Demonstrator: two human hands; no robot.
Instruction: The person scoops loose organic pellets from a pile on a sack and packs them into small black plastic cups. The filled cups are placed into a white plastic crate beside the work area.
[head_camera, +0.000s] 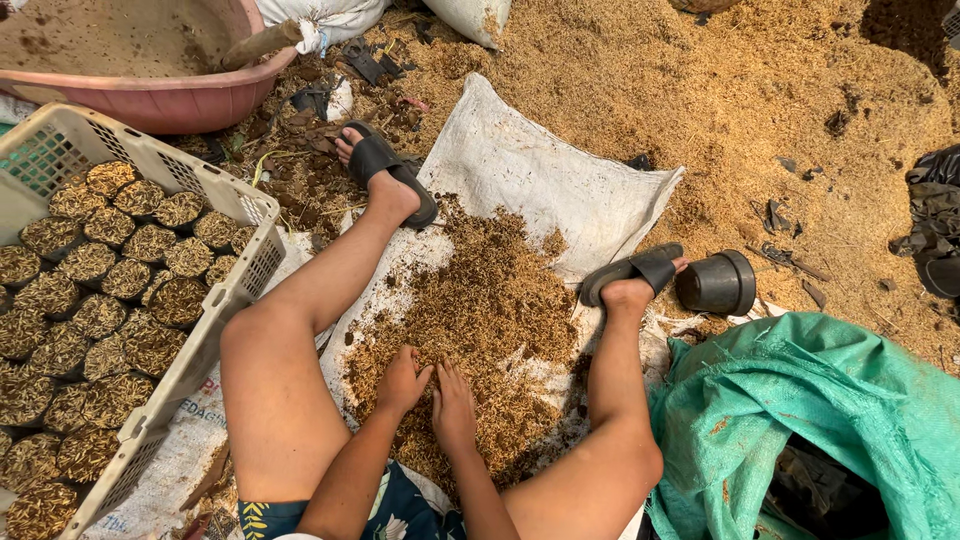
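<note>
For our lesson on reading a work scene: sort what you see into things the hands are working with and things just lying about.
In use:
left hand and right hand, both pressed into the brown fibre heap
white sack under the heap
crate of filled pots

Lying about:
black pot on its side
green sack
pink basin

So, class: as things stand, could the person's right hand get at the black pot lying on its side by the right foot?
Probably not without shifting: the right hand rests on the brown husk pile between the legs, and the raised right leg stands between it and the black pot.
</note>
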